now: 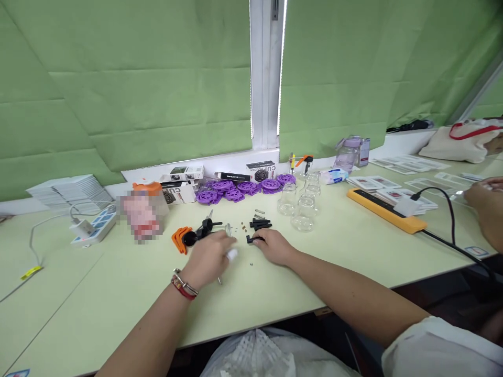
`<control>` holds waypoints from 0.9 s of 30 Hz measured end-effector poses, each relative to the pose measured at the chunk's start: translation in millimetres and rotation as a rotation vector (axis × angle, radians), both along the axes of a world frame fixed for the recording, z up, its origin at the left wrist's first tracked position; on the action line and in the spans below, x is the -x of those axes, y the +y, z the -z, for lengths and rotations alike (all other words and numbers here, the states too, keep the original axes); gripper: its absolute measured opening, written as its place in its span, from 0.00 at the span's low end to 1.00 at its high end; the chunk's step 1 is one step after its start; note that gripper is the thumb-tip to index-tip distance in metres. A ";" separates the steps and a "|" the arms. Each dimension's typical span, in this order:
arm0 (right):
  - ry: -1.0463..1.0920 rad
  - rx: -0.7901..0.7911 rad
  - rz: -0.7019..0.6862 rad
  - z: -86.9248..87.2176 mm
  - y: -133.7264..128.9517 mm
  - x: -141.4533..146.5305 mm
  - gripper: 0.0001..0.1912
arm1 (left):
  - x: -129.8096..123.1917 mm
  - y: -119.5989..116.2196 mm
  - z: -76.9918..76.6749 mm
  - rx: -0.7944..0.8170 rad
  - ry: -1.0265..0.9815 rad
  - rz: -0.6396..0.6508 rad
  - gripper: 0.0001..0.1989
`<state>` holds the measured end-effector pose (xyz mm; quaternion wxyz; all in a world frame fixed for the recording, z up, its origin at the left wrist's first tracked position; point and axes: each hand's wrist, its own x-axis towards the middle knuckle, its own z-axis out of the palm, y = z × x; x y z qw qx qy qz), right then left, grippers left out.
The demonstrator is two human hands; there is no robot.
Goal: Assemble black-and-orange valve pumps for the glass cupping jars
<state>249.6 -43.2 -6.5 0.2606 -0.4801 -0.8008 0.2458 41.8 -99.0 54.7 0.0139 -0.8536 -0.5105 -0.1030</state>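
My right hand [277, 247] pinches a small black plastic piece with a bent end [251, 239] just above the table. My left hand [210, 257] hovers left of it, fingers curled and smeared by motion; whether they grip anything is unclear. Something white [232, 255] shows at its thumb, and a thin metal rod end [220, 280] pokes out below. Silver pins [228, 230] lie just beyond the left fingers. Between the hands are tiny brass pieces [244, 227]. Black tapered parts [261, 224] and springs [259, 213] lie behind the right hand.
Left of my hands are orange brackets [181, 240] and black knobbed parts [207, 226]. Purple spoked discs [247, 188] line the back, before boxes [178, 192]. Clear jars [303, 214] and an orange power strip [385, 210] stand right. Another person's hand [487, 204] is at far right.
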 end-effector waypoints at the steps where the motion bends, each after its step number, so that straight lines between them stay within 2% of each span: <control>1: 0.017 0.008 -0.011 0.1 1.2 -1.6 0.10 | -7.4 -3.8 1.1 0.036 0.037 0.187 0.11; 2: 0.030 0.017 -0.022 0.3 2.8 -3.6 0.10 | -13.9 -7.0 3.4 0.063 0.078 0.310 0.11; 3: 0.040 0.032 -0.031 0.8 4.7 -6.1 0.10 | -19.3 -9.5 6.7 0.074 0.119 0.367 0.12; 5: 0.058 0.069 -0.032 1.8 9.3 -11.9 0.10 | -26.1 -12.6 13.6 0.077 0.190 0.382 0.14; 10: 0.086 0.149 0.002 0.7 19.5 -24.9 0.10 | -28.1 -5.5 20.4 0.053 0.261 0.329 0.17; 18: 0.090 0.211 0.046 -6.5 22.9 -35.2 0.08 | -29.2 48.0 21.8 0.016 0.333 0.094 0.15; 21: 0.078 0.214 0.051 -7.6 23.4 -36.1 0.08 | -30.6 56.7 20.2 0.035 0.340 0.038 0.14; 24: 0.071 0.216 0.051 -8.8 23.3 -35.8 0.07 | -34.5 54.6 15.4 0.033 0.264 0.020 0.14; 27: 0.072 0.218 0.052 -10.2 22.6 -35.8 0.07 | -44.6 49.0 13.6 0.122 -0.015 -0.028 0.13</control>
